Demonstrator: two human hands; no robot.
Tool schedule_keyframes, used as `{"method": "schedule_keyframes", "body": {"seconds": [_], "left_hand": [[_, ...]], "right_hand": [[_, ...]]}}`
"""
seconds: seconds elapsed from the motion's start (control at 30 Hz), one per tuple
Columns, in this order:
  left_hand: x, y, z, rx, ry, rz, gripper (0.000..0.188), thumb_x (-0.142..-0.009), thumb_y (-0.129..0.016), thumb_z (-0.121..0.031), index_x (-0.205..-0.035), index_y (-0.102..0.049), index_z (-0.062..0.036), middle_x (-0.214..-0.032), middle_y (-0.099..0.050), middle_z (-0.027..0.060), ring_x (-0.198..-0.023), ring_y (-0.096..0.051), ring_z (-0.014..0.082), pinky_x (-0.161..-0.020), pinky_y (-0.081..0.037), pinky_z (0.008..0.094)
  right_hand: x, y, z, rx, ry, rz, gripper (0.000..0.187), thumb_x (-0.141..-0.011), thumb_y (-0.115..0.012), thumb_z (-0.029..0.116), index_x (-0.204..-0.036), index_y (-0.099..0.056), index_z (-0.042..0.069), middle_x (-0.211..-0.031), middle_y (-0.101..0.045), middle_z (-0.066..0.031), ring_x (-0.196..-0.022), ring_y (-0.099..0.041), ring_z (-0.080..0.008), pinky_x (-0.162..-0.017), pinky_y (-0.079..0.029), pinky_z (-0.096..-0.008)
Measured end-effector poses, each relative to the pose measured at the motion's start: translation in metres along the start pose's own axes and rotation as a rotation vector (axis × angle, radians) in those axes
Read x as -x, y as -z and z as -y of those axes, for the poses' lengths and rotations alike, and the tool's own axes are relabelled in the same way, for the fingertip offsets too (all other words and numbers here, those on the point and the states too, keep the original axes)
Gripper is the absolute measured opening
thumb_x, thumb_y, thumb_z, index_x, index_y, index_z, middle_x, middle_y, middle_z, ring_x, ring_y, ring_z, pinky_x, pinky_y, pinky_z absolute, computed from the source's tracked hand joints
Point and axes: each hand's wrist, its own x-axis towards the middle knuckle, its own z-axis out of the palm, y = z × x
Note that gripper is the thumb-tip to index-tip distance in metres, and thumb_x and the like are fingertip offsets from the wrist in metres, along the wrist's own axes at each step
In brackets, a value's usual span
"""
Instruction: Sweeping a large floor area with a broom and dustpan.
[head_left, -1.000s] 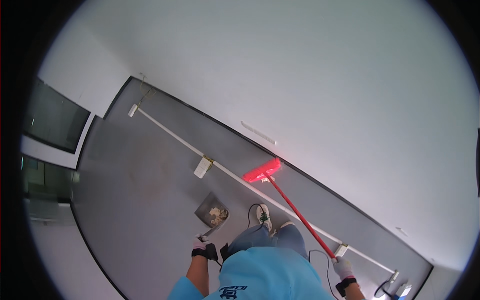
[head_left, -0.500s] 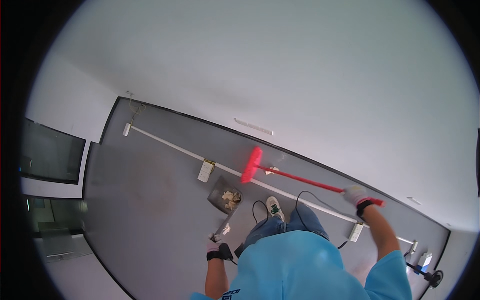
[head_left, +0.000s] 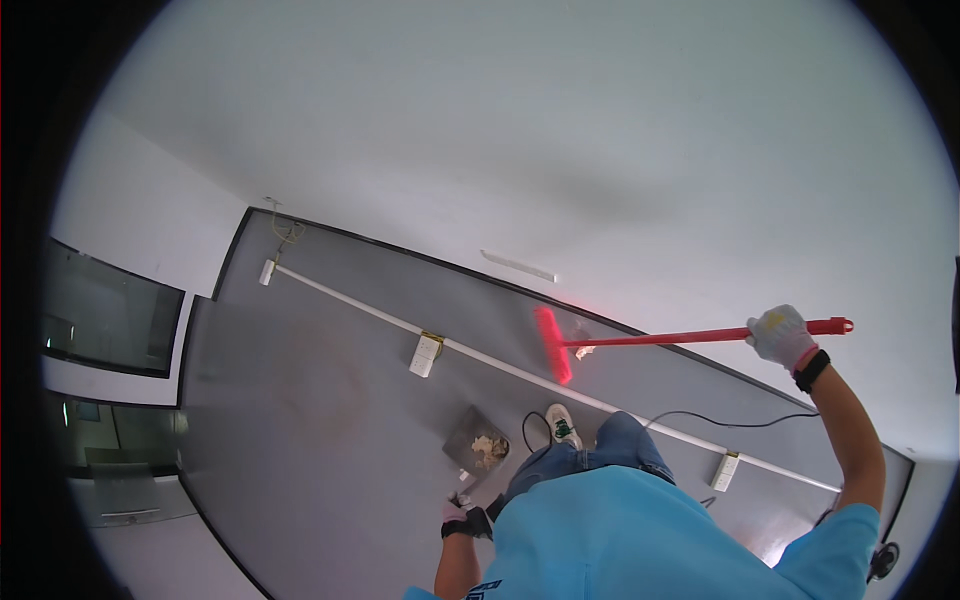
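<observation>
My right hand (head_left: 783,335), in a white glove, is wrapped round the upper handle of a red broom (head_left: 660,339). The broom's bristle head (head_left: 553,345) rests over the grey floor between the white floor conduit and the wall. Just to the right of that head, beneath the handle, lies a crumpled scrap of paper (head_left: 584,352). Low on the left, my gloved left hand (head_left: 457,508) is closed on the handle of a grey dustpan (head_left: 461,438). Crumpled paper scraps (head_left: 488,451) lie inside the pan, which sits on the floor left of my shoe.
A white conduit (head_left: 520,374) runs across the floor, with a socket box (head_left: 425,356) and another socket box (head_left: 726,472) beside it. A black cable (head_left: 735,424) loops near my legs. The white wall (head_left: 600,150) rises beyond a dark skirting strip (head_left: 400,247).
My right hand has moved right and up, swinging the broom's handle more level. The broom head has shifted right across the conduit to the wall side, close by the paper scrap.
</observation>
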Motion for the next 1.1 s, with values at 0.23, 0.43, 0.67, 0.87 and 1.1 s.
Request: {"method": "schedule_keyframes", "body": {"seconds": [0.23, 0.43, 0.67, 0.87, 1.1], "left_hand": [[0.013, -0.013, 0.000, 0.186, 0.000, -0.022, 0.019, -0.076, -0.042, -0.017, -0.060, -0.036, -0.0095, -0.047, -0.039, 0.0057, -0.039, -0.040, 0.0185, -0.037, -0.034, 0.0285], [0.040, -0.042, -0.009, 0.109, -0.031, -0.058, 0.021, -0.074, -0.043, -0.011, -0.055, -0.033, -0.0094, -0.047, -0.033, 0.0034, -0.037, -0.035, 0.0168, -0.035, -0.032, 0.0274], [-0.004, -0.029, -0.029, -0.050, -0.019, -0.048, 0.021, -0.073, -0.043, -0.011, -0.054, -0.031, -0.0109, -0.047, -0.035, 0.0033, -0.039, -0.035, 0.0161, -0.034, -0.028, 0.0268], [-0.021, -0.022, -0.061, -0.283, -0.029, 0.020, 0.021, -0.073, -0.042, -0.015, -0.055, -0.032, -0.0116, -0.048, -0.035, 0.0019, -0.038, -0.033, 0.0133, -0.033, -0.023, 0.0243], [0.057, -0.084, -0.025, -0.523, 0.000, 0.081, 0.022, -0.078, -0.037, -0.018, -0.058, -0.032, -0.0110, -0.049, -0.034, 0.0008, -0.039, -0.032, 0.0100, -0.032, -0.022, 0.0212]], "right_hand": [[-0.069, -0.062, 0.046, -0.272, 0.042, 0.022, 0.021, -0.071, -0.046, 0.029, -0.072, -0.059, 0.012, -0.065, -0.057, -0.0099, -0.065, -0.056, -0.0254, -0.058, -0.044, -0.0363], [-0.019, -0.122, 0.107, -0.623, -0.284, 0.402, 0.032, -0.077, -0.039, 0.034, -0.088, -0.058, 0.011, -0.085, -0.057, -0.0116, -0.081, -0.054, -0.0265, -0.073, -0.042, -0.0362], [0.127, -0.175, 0.140, -0.818, -0.625, 0.580, 0.031, -0.077, -0.041, 0.035, -0.091, -0.058, 0.012, -0.084, -0.058, -0.0105, -0.082, -0.054, -0.0262, -0.073, -0.041, -0.0355], [0.198, -0.152, 0.164, -0.894, -0.650, 0.509, 0.030, -0.076, -0.042, 0.034, -0.086, -0.059, 0.012, -0.078, -0.058, -0.0119, -0.077, -0.055, -0.0277, -0.071, -0.042, -0.0371], [0.167, -0.175, 0.189, -0.958, -0.540, 0.470, 0.035, -0.078, -0.037, 0.038, -0.091, -0.057, 0.013, -0.087, -0.057, -0.0118, -0.084, -0.053, -0.0272, -0.073, -0.041, -0.0374]]}}
